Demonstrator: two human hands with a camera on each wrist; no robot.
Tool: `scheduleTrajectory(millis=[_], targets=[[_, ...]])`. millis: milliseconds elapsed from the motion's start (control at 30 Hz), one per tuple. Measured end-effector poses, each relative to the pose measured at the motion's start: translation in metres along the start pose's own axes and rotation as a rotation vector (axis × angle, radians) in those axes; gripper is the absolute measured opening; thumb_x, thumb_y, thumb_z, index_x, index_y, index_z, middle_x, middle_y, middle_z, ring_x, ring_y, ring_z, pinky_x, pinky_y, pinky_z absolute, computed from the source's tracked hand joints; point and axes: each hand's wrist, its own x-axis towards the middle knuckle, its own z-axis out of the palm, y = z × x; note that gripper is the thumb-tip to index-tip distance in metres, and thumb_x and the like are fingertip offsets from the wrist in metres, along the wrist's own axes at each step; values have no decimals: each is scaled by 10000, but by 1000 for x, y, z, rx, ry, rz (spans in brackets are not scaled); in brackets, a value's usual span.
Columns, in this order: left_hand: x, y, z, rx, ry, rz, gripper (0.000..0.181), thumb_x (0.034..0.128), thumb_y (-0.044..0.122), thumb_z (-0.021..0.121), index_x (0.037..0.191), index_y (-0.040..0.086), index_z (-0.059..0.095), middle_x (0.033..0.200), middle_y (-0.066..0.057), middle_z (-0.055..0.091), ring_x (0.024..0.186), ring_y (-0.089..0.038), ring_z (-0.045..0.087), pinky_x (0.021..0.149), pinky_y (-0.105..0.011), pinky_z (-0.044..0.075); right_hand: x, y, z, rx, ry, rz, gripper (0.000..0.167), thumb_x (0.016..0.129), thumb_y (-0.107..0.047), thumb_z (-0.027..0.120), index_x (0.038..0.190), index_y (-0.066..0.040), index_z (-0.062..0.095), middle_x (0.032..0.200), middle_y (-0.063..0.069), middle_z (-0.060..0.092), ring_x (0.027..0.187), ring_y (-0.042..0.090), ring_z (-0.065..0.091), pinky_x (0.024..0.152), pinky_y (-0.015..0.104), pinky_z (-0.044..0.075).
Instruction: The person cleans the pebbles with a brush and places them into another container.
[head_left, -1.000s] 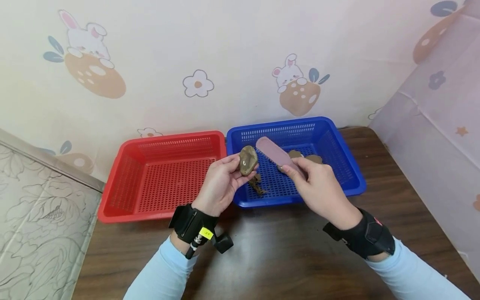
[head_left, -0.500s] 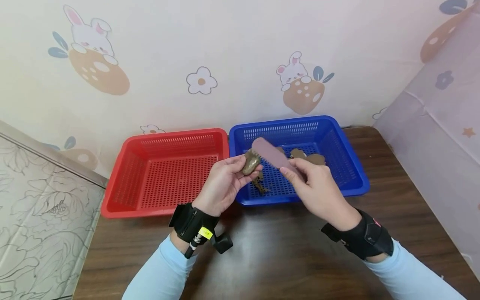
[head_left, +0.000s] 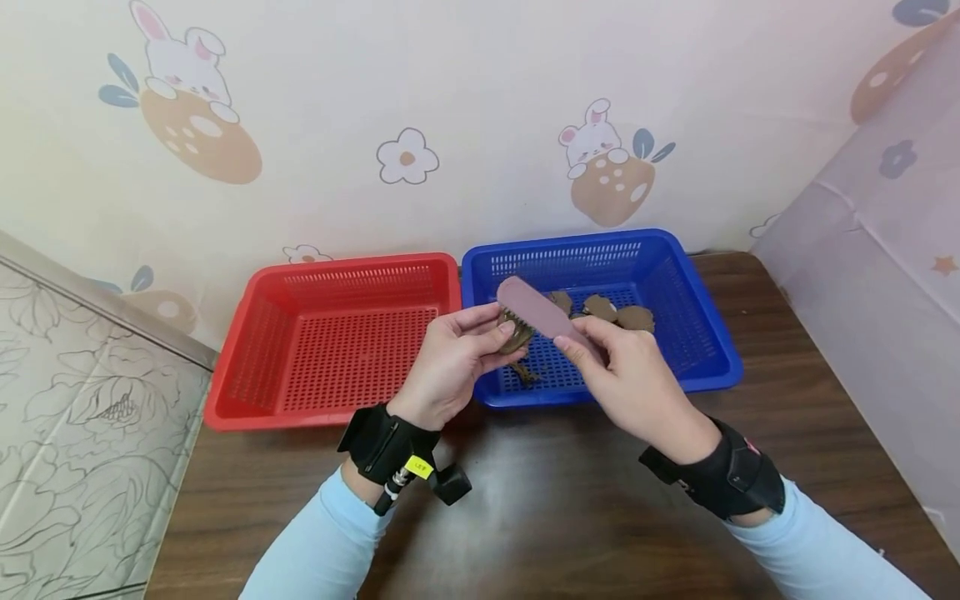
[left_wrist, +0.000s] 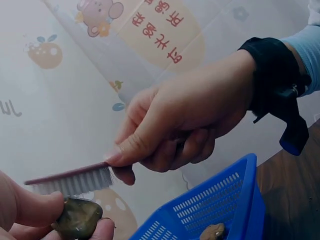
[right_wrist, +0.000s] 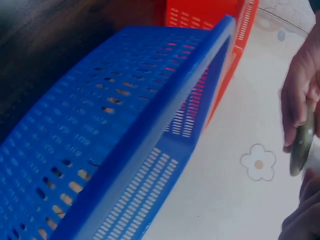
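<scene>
My left hand (head_left: 453, 362) pinches a wet, shiny brownish-green stone (left_wrist: 79, 220) between thumb and fingers, above the near left corner of the blue basket (head_left: 558, 398). My right hand (head_left: 637, 387) grips the handle of a brush (head_left: 536, 308) with a dull pink back and pale bristles (left_wrist: 92, 181). The brush head lies over the stone, bristles down. In the left wrist view the bristles sit right at the stone's top edge, partly behind the left thumb. From the head view the brush back hides part of the stone.
Several muddy brown stones (head_left: 636, 318) lie in the blue basket, along with a stringy brown clump (head_left: 523, 373) near its front left. A red basket (head_left: 322, 418) stands directly to the left. Both rest on a dark wooden table (head_left: 540, 517) against a patterned wall.
The brush has moved left and slightly down, from beside the stone to over it. The stone has turned in my left hand, and the thumb has shifted further across it.
</scene>
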Motion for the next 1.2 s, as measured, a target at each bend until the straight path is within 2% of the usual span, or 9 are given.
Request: scheduleTrajectory(millis=[200, 333, 467, 567, 633, 800, 933, 1100, 1200], targets=[[1, 0, -2, -17, 0, -8, 315, 902, 90, 603, 1217, 71, 610, 1224, -137, 612, 1060, -272, 638, 888, -410, 520, 6, 4, -4, -38, 27, 98, 400, 932, -497, 468, 1145, -191, 612, 694, 28, 510, 542, 145, 456, 400, 253, 322], [3, 2, -3, -66, 3, -19, 300, 923, 125, 578, 1218, 73, 601, 1219, -145, 618, 1070, -277, 640, 896, -409, 517, 4, 4, -3, 17, -28, 63, 365, 933, -489, 476, 1142, -218, 604, 665, 11, 495, 533, 147, 457, 402, 255, 327], [4, 4, -5, -186, 15, -48, 303, 938, 129, 552, 1227, 42, 584, 1232, -157, 613, 1101, -286, 626, 894, -378, 524, 5, 4, 1, 44, -67, 26, 345, 948, -470, 457, 1149, -221, 584, 649, -6, 479, 523, 137, 453, 412, 253, 342], [4, 5, -7, -307, -8, -79, 321, 949, 122, 533, 1249, 11, 554, 1274, -166, 582, 1168, -308, 579, 918, -353, 514, 7, 9, 0, 7, -35, 47, 357, 953, -474, 439, 1149, -213, 585, 663, 5, 474, 538, 143, 443, 420, 254, 333], [3, 5, -8, -345, -14, -94, 328, 950, 132, 533, 1256, 15, 545, 1286, -160, 575, 1181, -308, 568, 931, -344, 507, 7, 11, -3, -18, -7, 49, 348, 957, -469, 433, 1140, -216, 589, 683, 4, 480, 560, 141, 445, 434, 257, 329], [2, 8, -7, -293, 39, -102, 304, 941, 188, 559, 1223, 79, 594, 1233, -118, 628, 1112, -236, 624, 926, -324, 513, 5, 9, -3, -32, -49, -76, 239, 981, -402, 422, 1093, -246, 565, 631, -46, 435, 502, 95, 411, 421, 233, 318], [2, 9, -5, -332, 23, -95, 309, 954, 183, 534, 1244, 87, 580, 1256, -106, 616, 1144, -205, 606, 946, -308, 499, 8, 9, 2, -91, -55, -178, 191, 988, -346, 433, 1053, -211, 551, 603, -69, 395, 463, 64, 377, 409, 207, 303], [2, 8, -5, -398, -25, -101, 335, 967, 174, 505, 1283, 62, 528, 1294, -130, 580, 1182, -228, 579, 958, -302, 490, 12, 12, 3, -179, 74, -162, 207, 981, -330, 454, 1043, -163, 561, 614, -50, 411, 507, 84, 382, 444, 220, 291], [3, 7, -6, -383, -29, -97, 334, 968, 150, 498, 1291, 67, 516, 1302, -124, 574, 1182, -240, 579, 958, -315, 489, 11, 11, 2, -165, 61, -166, 196, 977, -345, 460, 1039, -193, 567, 604, -62, 415, 495, 81, 388, 431, 217, 299]])
